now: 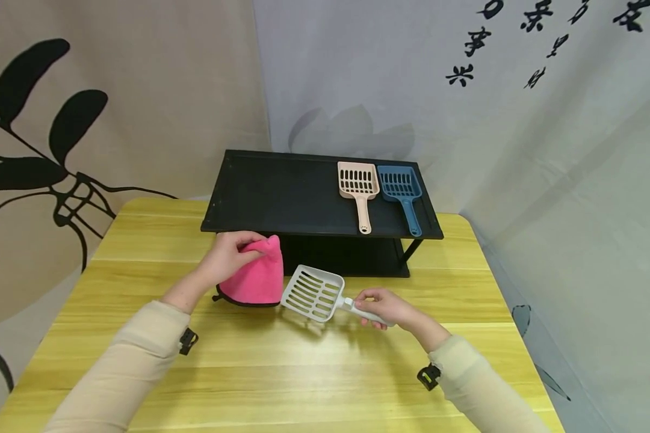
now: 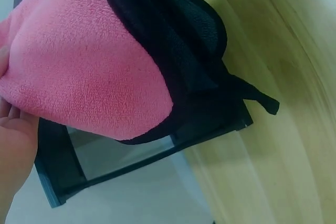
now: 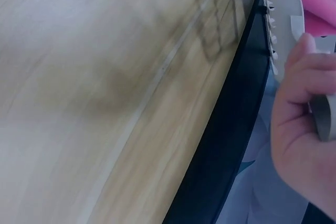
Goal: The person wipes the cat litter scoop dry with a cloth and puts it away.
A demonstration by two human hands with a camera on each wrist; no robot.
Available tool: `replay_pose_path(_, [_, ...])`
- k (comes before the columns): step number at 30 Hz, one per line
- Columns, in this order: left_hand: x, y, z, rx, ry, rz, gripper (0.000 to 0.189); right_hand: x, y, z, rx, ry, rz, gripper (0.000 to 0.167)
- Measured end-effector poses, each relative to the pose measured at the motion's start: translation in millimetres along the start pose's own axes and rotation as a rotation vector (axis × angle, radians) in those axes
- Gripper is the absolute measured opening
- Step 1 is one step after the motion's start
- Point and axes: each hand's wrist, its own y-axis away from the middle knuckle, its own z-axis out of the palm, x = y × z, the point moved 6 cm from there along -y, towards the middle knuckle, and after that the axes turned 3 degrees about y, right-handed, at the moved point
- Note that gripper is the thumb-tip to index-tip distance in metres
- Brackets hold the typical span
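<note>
My left hand (image 1: 237,252) pinches the top of a pink terry cloth cap (image 1: 257,279) with a dark trimmed edge, which hangs open end down in front of the black shelf. In the left wrist view the dark lining and a small dark tab (image 2: 262,98) of the cap (image 2: 89,56) show. My right hand (image 1: 381,305) grips the handle of a light grey slotted litter scoop (image 1: 314,293), its head pointing left close beside the cap. The scoop casts a shadow on the table below. From the right wrist, fingers (image 3: 304,77) curl round the grey handle.
A black two-tier shelf (image 1: 281,192) stands at the back of the wooden table (image 1: 281,373). On its top right lie a beige litter scoop (image 1: 362,207) and a blue litter scoop (image 1: 408,207), handles toward me. Printed curtains hang behind.
</note>
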Motion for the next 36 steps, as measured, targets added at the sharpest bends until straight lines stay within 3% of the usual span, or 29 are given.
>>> replay_pose_path(11, [-13.8, 9.6, -17.6, -0.002, -0.004, -0.051, 0.029, 16, 2.9, -17, 0.022, -0.087, -0.004, 0.032])
replay_pose_path(16, [-11.6, 9.2, -12.5, 0.022, -0.039, -0.024, 0.027, 10, 3.3, -14, 0.012, -0.059, -0.015, 0.031])
replay_pose_path(21, [6.2, 4.6, 14.1, -0.003, -0.084, 0.061, 0.023, -5, 0.0, -5, 0.000, -0.029, -0.021, 0.031])
replay_pose_path(28, [30.8, 3.6, 71.6, -0.215, -0.055, 0.145, 0.017, -18, -8.4, 3, 0.010, -0.093, -0.016, 0.029])
replay_pose_path(32, [38.3, 5.2, 99.5, -0.339, -0.115, 0.190, 0.013, -26, -9.2, 4, -0.001, -0.112, -0.036, 0.029])
replay_pose_path(36, [40.0, 6.8, 115.4, -0.394, -0.190, 0.233, 0.005, -31, -6.9, 5, -0.012, -0.126, -0.059, 0.028])
